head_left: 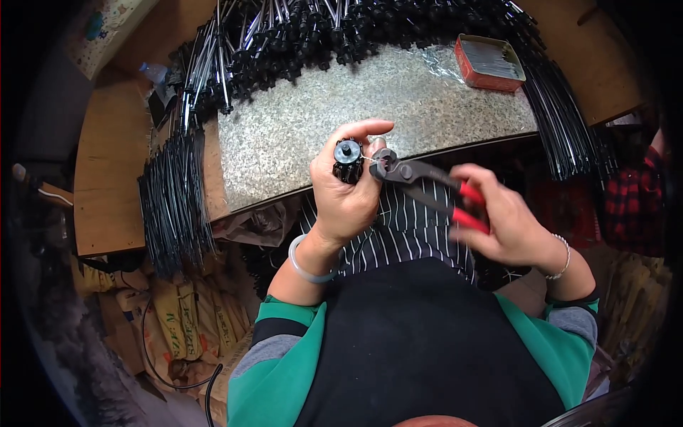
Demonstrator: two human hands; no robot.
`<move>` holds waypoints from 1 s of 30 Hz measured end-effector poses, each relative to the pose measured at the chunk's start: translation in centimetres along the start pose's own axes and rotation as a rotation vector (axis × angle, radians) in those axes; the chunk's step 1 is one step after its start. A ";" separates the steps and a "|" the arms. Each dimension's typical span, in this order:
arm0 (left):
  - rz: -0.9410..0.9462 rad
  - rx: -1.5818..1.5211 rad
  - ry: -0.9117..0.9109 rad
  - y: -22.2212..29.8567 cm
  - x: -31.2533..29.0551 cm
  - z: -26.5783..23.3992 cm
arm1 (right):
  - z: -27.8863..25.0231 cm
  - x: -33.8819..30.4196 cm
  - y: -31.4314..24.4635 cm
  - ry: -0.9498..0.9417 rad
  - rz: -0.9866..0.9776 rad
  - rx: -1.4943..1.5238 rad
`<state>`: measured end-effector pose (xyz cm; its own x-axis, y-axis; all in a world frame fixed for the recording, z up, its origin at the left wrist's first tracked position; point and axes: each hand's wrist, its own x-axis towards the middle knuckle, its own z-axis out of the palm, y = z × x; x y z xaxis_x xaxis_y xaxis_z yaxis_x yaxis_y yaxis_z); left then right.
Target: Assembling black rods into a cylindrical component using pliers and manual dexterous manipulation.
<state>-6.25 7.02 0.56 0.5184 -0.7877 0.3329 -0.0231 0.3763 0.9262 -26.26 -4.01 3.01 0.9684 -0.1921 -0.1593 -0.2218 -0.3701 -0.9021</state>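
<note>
My left hand point(343, 188) is closed around what looks like an umbrella frame point(348, 151), seen end-on. Its round grey end has a black tip, with dark rib ends packed around it. The forefinger of that hand reaches out over the top. A thin pale wire point(368, 159) runs from the frame to the jaws of a pair of pincers point(407, 172) with red handles. Those handles are gripped by my right hand point(501, 213), slightly blurred. The pincers' jaws are close by my left thumb; the rest of the frame is hidden below the hand.
Many similar frames with metal shafts point(284, 43) pile along the table's point(284, 135) back. Black rib bundles hang over its left point(174, 203) and right point(565, 135) ends. A red box point(491, 84) holds thin silvery pieces. Printed sacks point(188, 320) lie at lower left.
</note>
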 end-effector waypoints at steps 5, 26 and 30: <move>-0.030 0.049 -0.026 0.0 -0.3 -0.4 | -1.2 -0.1 -1.3 -0.126 0.198 0.081; -0.007 0.127 -0.016 -0.6 -0.2 -0.7 | 0.3 0.2 -0.5 0.095 -0.193 -0.247; 0.013 0.153 -0.004 -0.8 -0.2 -0.5 | 0.3 0.4 0.0 0.164 -0.151 -0.298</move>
<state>-5.95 7.15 -0.30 0.5141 -0.7851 0.3453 -0.1595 0.3080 0.9379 -25.84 -3.81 2.83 0.9670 -0.2489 0.0547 -0.1247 -0.6494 -0.7501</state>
